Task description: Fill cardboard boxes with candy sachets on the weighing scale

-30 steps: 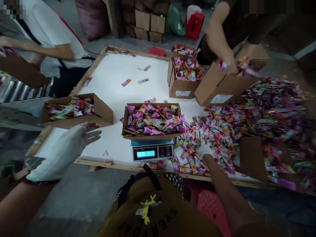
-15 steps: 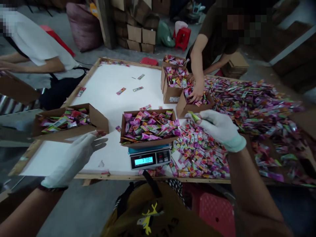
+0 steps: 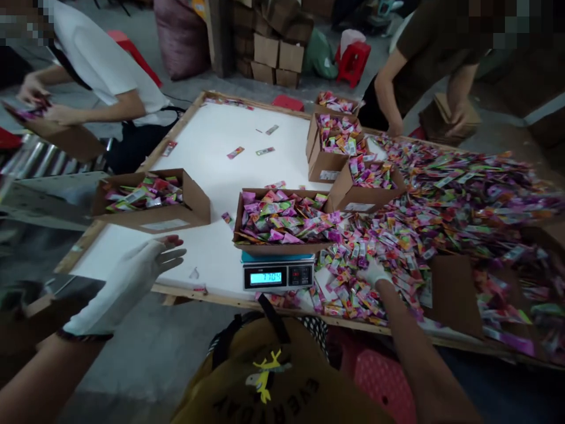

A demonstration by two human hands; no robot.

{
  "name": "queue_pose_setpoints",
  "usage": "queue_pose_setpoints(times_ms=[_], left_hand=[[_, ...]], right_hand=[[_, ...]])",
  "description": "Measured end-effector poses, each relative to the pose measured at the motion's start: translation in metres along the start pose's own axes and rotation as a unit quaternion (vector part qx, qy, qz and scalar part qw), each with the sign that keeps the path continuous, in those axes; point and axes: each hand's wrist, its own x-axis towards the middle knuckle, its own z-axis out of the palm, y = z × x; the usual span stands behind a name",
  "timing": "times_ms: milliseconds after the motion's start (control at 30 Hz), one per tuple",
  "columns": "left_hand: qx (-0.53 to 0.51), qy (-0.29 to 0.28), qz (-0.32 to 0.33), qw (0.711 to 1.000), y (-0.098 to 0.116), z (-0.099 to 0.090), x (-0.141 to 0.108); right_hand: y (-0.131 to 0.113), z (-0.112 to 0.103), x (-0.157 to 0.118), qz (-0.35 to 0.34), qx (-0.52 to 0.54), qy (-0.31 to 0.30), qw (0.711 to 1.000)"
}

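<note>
A cardboard box of small pink, purple and green packets (image 3: 286,219) rests on a digital scale (image 3: 279,277) with a lit display. To the left, my left hand (image 3: 132,277) in a white glove hovers over the table's front edge, fingers apart and holding nothing. My right hand (image 3: 374,272), also gloved, reaches into the loose pile of packets (image 3: 353,294) right of the scale; its fingers are hidden among them. Another filled box (image 3: 165,219) sits at the table's left edge.
More filled boxes (image 3: 329,168) stand behind the scale. A large heap of packets (image 3: 477,176) covers the right side. One person (image 3: 110,65) handles a box at the left; another (image 3: 397,82) stands at the back right near flat cartons (image 3: 445,121).
My right hand has moved down into the pile; the green packet it held is out of sight. The person at the back right has withdrawn a hand from a box. The view has shifted.
</note>
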Motion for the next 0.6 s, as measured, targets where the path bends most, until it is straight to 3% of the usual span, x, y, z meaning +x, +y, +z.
queue_pose_setpoints(times_ms=[100, 200, 367, 500, 600], left_hand=[[0.022, -0.013, 0.012, 1.0, 0.008, 0.01, -0.014], [0.045, -0.032, 0.009, 0.998, 0.014, 0.021, -0.023], [0.026, -0.046, 0.009, 0.999, 0.01, 0.028, -0.015], [0.013, -0.065, 0.027, 0.997, 0.003, 0.03, -0.004], [0.065, -0.093, 0.06, 0.992, 0.011, 0.039, -0.003]], right_hand=[[0.023, 0.043, -0.006, 0.073, -0.037, -0.042, 0.996], [0.043, 0.048, 0.006, 0.086, -0.051, -0.056, 0.993], [0.069, -0.003, 0.033, 0.044, -0.067, -0.037, 0.996], [0.07, -0.051, 0.037, 0.018, -0.088, -0.01, 0.996], [0.066, -0.074, 0.037, 0.02, -0.105, -0.005, 0.994]])
